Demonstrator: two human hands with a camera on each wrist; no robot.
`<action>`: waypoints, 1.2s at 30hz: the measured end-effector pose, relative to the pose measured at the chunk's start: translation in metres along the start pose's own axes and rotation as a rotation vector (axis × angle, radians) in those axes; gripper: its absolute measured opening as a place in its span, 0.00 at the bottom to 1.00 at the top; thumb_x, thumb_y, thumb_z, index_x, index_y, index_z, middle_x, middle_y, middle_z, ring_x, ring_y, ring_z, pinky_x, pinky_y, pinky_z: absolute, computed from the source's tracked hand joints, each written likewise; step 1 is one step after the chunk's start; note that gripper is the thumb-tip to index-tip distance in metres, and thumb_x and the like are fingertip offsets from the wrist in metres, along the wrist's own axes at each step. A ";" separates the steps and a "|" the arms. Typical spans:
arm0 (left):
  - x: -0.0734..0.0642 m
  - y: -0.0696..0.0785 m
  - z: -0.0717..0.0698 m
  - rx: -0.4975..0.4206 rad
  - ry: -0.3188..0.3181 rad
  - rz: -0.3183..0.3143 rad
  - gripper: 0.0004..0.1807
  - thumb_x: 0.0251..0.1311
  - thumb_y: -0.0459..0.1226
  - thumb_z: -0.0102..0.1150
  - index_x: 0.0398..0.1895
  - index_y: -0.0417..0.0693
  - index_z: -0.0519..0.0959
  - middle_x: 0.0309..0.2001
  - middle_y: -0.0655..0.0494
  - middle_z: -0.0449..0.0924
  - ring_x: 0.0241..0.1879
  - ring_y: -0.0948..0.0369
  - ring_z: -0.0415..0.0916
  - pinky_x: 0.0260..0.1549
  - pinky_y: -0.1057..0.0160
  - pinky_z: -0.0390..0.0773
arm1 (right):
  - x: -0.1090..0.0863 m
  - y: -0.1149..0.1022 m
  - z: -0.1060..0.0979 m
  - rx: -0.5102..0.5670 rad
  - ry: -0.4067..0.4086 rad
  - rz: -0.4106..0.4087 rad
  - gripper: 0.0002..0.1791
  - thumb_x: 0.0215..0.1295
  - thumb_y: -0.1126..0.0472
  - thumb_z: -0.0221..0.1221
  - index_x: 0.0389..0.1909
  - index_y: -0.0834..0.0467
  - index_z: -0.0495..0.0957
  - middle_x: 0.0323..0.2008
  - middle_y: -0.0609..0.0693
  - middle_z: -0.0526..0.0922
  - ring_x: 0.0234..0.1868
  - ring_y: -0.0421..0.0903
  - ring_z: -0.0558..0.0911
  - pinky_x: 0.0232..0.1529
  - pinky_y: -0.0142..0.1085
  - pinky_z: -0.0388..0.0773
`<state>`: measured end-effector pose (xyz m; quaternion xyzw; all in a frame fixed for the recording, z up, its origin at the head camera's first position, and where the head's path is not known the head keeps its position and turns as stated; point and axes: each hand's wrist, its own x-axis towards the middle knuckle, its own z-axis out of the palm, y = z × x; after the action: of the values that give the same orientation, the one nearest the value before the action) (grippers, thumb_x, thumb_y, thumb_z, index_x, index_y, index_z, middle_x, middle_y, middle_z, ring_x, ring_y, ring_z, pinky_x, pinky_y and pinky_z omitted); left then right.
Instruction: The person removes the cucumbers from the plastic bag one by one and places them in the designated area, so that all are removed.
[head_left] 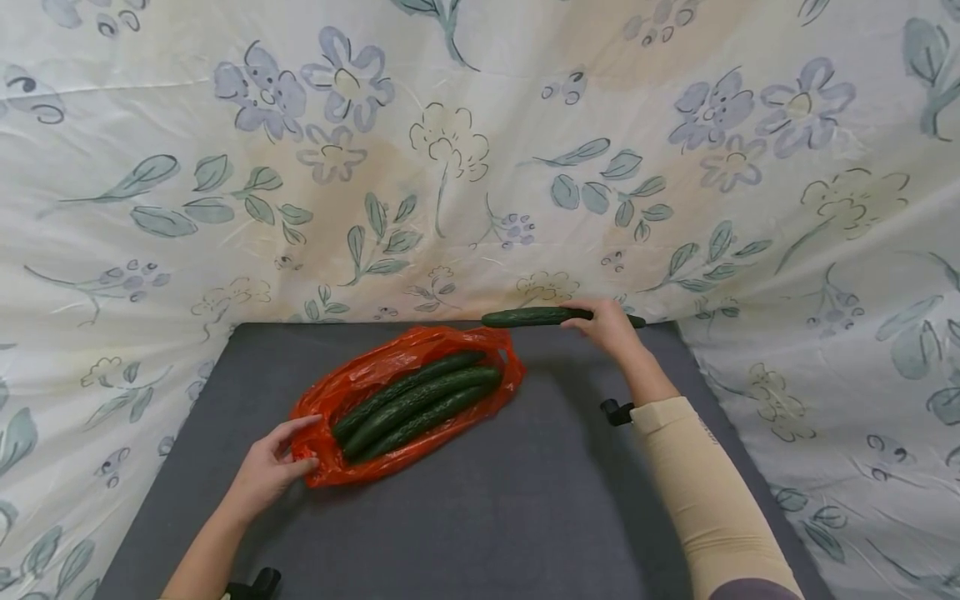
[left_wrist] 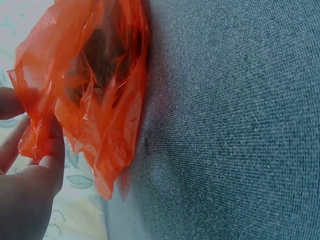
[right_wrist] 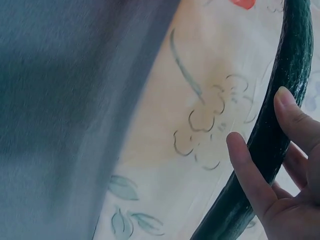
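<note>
An orange-red plastic bag (head_left: 390,367) lies spread on the table, with 3 long dark green cucumbers (head_left: 420,404) side by side on it. My left hand (head_left: 262,471) pinches the near left end of the bag; in the left wrist view the thin plastic (left_wrist: 42,125) is bunched between thumb and fingers. Over the far edge of the table, my right hand (head_left: 609,327) holds another cucumber (head_left: 528,317) level, gripping it toward its right end. The right wrist view shows this cucumber (right_wrist: 267,135) between the thumb and fingers (right_wrist: 250,175).
The dark grey cloth-covered table (head_left: 510,508) fills the lower middle. A floral curtain (head_left: 480,167) hangs close behind the far edge and along both sides. Small black wrist devices (head_left: 617,412) show at both wrists.
</note>
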<state>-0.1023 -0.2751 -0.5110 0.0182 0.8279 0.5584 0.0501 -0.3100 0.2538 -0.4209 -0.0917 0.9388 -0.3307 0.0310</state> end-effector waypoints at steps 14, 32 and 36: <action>0.002 -0.001 0.000 0.007 -0.007 0.004 0.34 0.62 0.31 0.67 0.72 0.41 0.67 0.70 0.35 0.64 0.48 0.67 0.78 0.43 0.71 0.81 | 0.009 0.040 -0.006 0.044 -0.002 0.044 0.26 0.69 0.59 0.64 0.68 0.52 0.76 0.71 0.61 0.70 0.49 0.61 0.86 0.49 0.52 0.82; 0.000 -0.004 -0.001 0.011 0.008 0.023 0.33 0.62 0.30 0.66 0.71 0.41 0.69 0.67 0.35 0.68 0.40 0.65 0.80 0.37 0.66 0.81 | 0.015 0.067 -0.010 0.017 -0.033 0.100 0.28 0.67 0.57 0.65 0.68 0.53 0.75 0.70 0.64 0.69 0.48 0.60 0.85 0.46 0.51 0.82; -0.001 -0.002 -0.002 0.015 0.017 0.027 0.33 0.62 0.31 0.66 0.71 0.41 0.69 0.66 0.36 0.69 0.42 0.67 0.80 0.39 0.68 0.82 | 0.018 0.076 -0.006 -0.025 -0.026 0.106 0.27 0.67 0.56 0.66 0.67 0.54 0.77 0.69 0.65 0.70 0.48 0.60 0.85 0.41 0.45 0.83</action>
<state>-0.1019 -0.2782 -0.5117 0.0249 0.8321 0.5530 0.0353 -0.3397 0.3122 -0.4636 -0.0464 0.9458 -0.3157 0.0598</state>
